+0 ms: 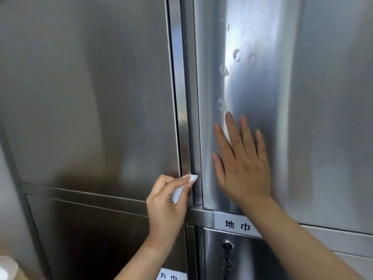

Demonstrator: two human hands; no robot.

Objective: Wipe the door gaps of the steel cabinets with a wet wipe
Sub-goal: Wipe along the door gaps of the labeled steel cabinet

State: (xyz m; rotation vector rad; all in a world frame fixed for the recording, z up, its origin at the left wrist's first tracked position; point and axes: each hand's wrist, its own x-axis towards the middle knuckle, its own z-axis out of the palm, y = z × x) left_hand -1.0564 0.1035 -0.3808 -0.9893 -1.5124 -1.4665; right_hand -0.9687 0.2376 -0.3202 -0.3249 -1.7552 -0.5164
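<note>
Item 1: upper label (232,224), white, on the horizontal steel rail (201,216) beneath the upper right door (323,118). Black characters read 地巾. Its right end is covered by the right forearm (292,239).

Item 2: lower label (171,275), white, on the lower left door (101,239) by its right edge. First character reads 方; the second is cut by the frame edge.

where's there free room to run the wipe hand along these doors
The vertical gap above the wet wipe is clear to the top, bordered by the bare left door. Crowded low down: the left hand, the right hand flat on the right door, the label and the key.
</note>
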